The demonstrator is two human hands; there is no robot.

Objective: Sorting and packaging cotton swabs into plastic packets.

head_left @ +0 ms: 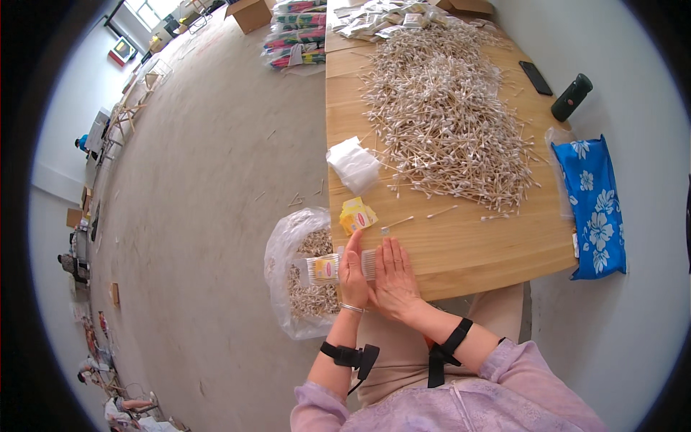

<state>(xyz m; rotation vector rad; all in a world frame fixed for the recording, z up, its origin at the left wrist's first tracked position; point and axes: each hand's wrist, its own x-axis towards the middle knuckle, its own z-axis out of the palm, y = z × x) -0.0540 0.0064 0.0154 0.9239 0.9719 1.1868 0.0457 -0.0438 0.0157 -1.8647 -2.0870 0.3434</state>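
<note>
Wooden table (pixel 461 248): cotton swab heap (pixel 446 115) lies beyond both hands' swab packet (pixel 331 268).

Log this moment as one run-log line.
left hand: shut on clear swab packet | right hand: open, flat on packet end | swab pile on table | swab bag at left

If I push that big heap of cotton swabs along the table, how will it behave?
The swab heap would probably smear apart rather than slide whole, since it is loose thin sticks. Strays at its edge suggest they are light and scatter easily. Being round, some may roll off the table.
</note>
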